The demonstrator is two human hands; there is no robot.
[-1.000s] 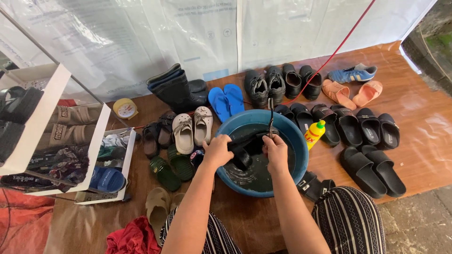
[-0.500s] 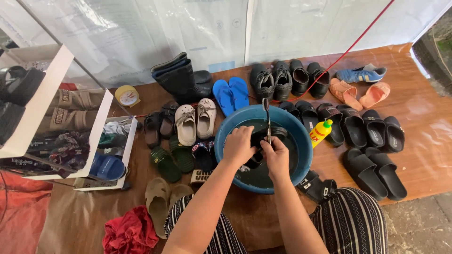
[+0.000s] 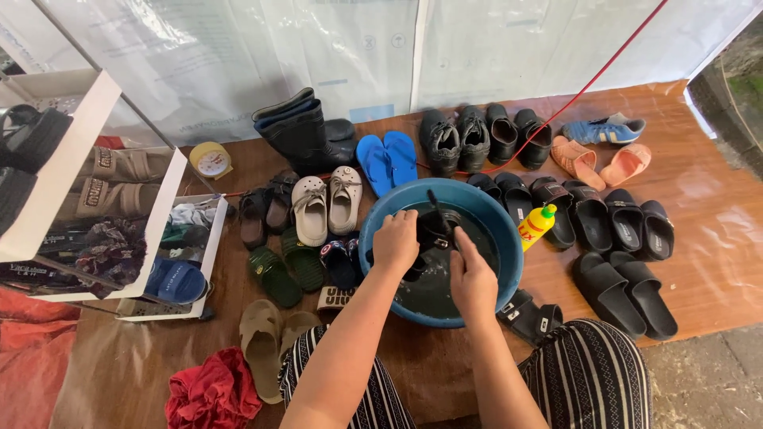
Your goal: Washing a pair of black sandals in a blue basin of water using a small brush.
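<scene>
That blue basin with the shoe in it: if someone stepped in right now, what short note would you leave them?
Left hand: grip on a black shoe held over the dark water in the blue basin.
Right hand: grip on a dark brush handle, working at the same shoe.
Nearby: yellow bottle stands right of the basin; a black sandal lies by the right knee.
Done: cannot tell which pairs are already clean.
Left: judging by the scene, probably this shoe first, then the rows of sandals and shoes on the brown sheet.
</scene>
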